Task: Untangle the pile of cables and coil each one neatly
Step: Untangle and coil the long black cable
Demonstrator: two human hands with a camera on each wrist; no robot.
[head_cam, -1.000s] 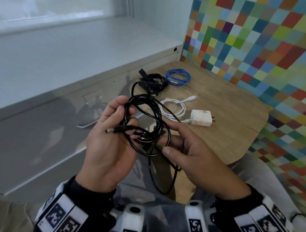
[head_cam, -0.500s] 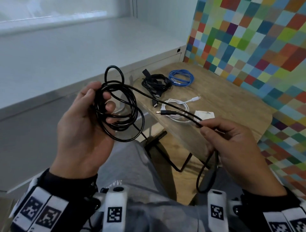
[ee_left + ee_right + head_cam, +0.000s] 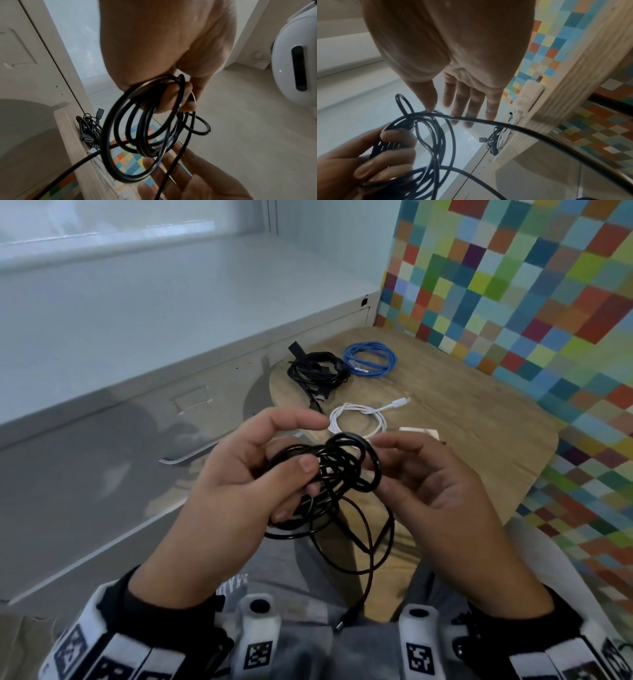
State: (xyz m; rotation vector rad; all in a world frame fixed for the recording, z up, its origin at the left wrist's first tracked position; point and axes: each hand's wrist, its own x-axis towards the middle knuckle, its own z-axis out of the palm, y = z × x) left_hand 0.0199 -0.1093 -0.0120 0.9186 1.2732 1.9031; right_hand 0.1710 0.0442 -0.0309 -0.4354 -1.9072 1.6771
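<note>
White charger (image 3: 419, 432) partly behind right hand (image 3: 442, 494)

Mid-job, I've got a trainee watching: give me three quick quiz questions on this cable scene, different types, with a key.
1. True or false: the left hand grips the coiled thin black cable.
2. Which coil lies farthest back on the round wooden table? A) blue cable B) white charger cable C) black cable bundle
3. Fill in: the right hand's fingers are ____.

Key: 1 true; 2 A; 3 straight.
</note>
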